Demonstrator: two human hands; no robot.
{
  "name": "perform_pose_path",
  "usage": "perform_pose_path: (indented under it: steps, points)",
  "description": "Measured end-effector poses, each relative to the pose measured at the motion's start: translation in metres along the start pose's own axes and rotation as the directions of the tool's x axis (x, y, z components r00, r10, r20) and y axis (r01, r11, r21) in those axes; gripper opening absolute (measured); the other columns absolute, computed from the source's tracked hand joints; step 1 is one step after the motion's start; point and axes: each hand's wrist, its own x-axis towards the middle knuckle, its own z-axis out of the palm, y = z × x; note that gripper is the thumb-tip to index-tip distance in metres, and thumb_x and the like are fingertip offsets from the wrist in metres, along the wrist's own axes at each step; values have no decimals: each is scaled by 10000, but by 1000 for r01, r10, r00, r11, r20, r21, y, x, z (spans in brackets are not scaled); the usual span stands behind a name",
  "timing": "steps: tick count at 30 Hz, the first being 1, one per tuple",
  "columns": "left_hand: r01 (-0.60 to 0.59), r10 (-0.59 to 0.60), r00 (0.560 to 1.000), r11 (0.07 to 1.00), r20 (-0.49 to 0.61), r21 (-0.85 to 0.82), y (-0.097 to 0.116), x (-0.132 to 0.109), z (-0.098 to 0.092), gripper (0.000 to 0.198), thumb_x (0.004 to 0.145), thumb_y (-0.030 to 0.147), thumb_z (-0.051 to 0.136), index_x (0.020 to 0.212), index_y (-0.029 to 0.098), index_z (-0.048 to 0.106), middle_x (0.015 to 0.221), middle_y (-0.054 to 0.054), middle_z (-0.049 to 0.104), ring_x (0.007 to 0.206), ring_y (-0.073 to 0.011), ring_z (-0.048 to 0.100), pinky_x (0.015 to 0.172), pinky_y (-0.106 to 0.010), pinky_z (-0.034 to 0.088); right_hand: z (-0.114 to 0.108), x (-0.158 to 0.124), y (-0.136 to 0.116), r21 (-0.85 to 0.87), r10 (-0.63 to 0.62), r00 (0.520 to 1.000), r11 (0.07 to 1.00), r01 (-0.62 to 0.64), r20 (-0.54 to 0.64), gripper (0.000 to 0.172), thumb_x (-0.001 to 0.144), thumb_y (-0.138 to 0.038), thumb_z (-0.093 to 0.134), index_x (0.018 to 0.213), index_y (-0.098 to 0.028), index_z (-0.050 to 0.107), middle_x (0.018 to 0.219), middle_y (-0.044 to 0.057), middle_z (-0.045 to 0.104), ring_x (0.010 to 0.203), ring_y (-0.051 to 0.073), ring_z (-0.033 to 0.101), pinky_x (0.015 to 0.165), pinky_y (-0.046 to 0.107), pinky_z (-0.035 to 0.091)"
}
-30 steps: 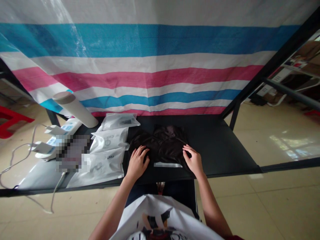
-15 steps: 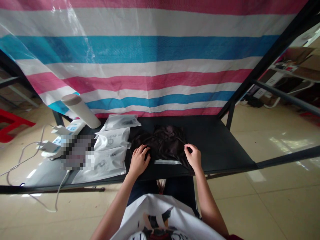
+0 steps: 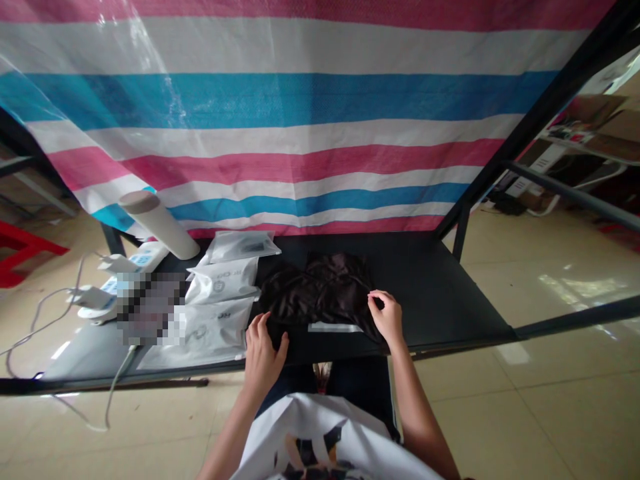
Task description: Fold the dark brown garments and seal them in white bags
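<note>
A dark, shiny garment lies spread on the black tabletop in front of me; its exact kind is hard to make out. At its right edge, the thumb and forefinger of my right hand are pinched together on the cloth. My left hand rests at the lower left of the garment, fingers apart, holding nothing. A pale strip shows from under the garment's near edge. Left of my left hand lies a frosted plastic bag with dark print.
Behind that bag lie a second printed bag and a third frosted bag. A pale bottle, a power strip with chargers and a blurred-out object stand at left. A striped sheet hangs behind the black table.
My left hand has come off the garment and moved toward me and slightly left. The right hand keeps its pinch at the garment's right edge.
</note>
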Motion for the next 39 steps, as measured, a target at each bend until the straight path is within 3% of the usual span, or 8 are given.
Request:
perform_pose_path:
  steps: [8,14,18,20,25,30,36,39]
  points:
    - [88,-87,993,996,80,-7,-4,11,16,677,894,470,546,1459,162,336,1456,-211,417,1393,-399,331,1071,-632,361,-1,1,-2,-13,15,1000,1000,-15,12,173,874,-300,549,854,-203,690,968,106,731,953,262,666,903,413,504]
    - [-153,178,978,965,104,-214,53,54,9,674,909,411,558,1497,215,294,1543,-155,350,1441,-322,314,1150,-544,328,-1,3,-4,-22,33,999,999,-33,22,173,879,-302,555,870,-198,692,968,109,726,952,265,663,892,423,509]
    - [-405,501,754,864,425,-300,99,68,16,669,875,400,606,1472,219,366,1510,-136,431,1417,-318,377,1141,-520,362,-3,3,-9,23,32,999,999,-33,18,183,895,-309,543,895,-202,692,986,112,724,960,262,673,898,430,518]
    - [-461,534,695,845,482,-271,106,69,18,638,859,392,628,1439,225,422,1483,-123,470,1417,-334,374,1153,-555,332,-9,1,-13,69,9,1000,998,-9,-2,183,906,-299,533,919,-204,689,1018,112,722,996,254,674,919,425,521]
    - [-435,464,763,883,450,-174,75,70,9,582,853,281,592,1411,196,450,1442,-113,512,1404,-296,398,1176,-514,325,-39,-21,-23,14,-87,984,996,86,157,188,832,-267,633,1008,-226,681,1102,95,712,1138,273,628,999,457,498]
    - [-412,418,738,901,530,-136,30,63,10,616,785,138,559,1395,159,479,1457,-118,509,1396,-281,423,1163,-496,367,-56,-43,-25,-70,-103,895,987,148,434,503,709,-164,644,1208,-227,618,1349,84,612,1339,297,489,1110,508,414]
    - [-402,436,764,898,476,-178,21,61,16,420,893,178,494,1297,240,590,1379,-70,595,1381,-271,448,1143,-517,374,-53,-41,-23,-56,-77,924,993,105,375,261,758,-153,569,970,-242,694,1178,65,717,1224,283,599,1048,495,471]
    - [-282,375,824,921,425,-268,27,68,9,313,944,256,455,1202,219,628,1233,-93,677,1269,-271,558,1084,-472,427,-51,-30,-25,14,-9,963,1000,5,271,162,818,-245,580,909,-236,714,1069,87,749,1050,284,686,935,439,536]
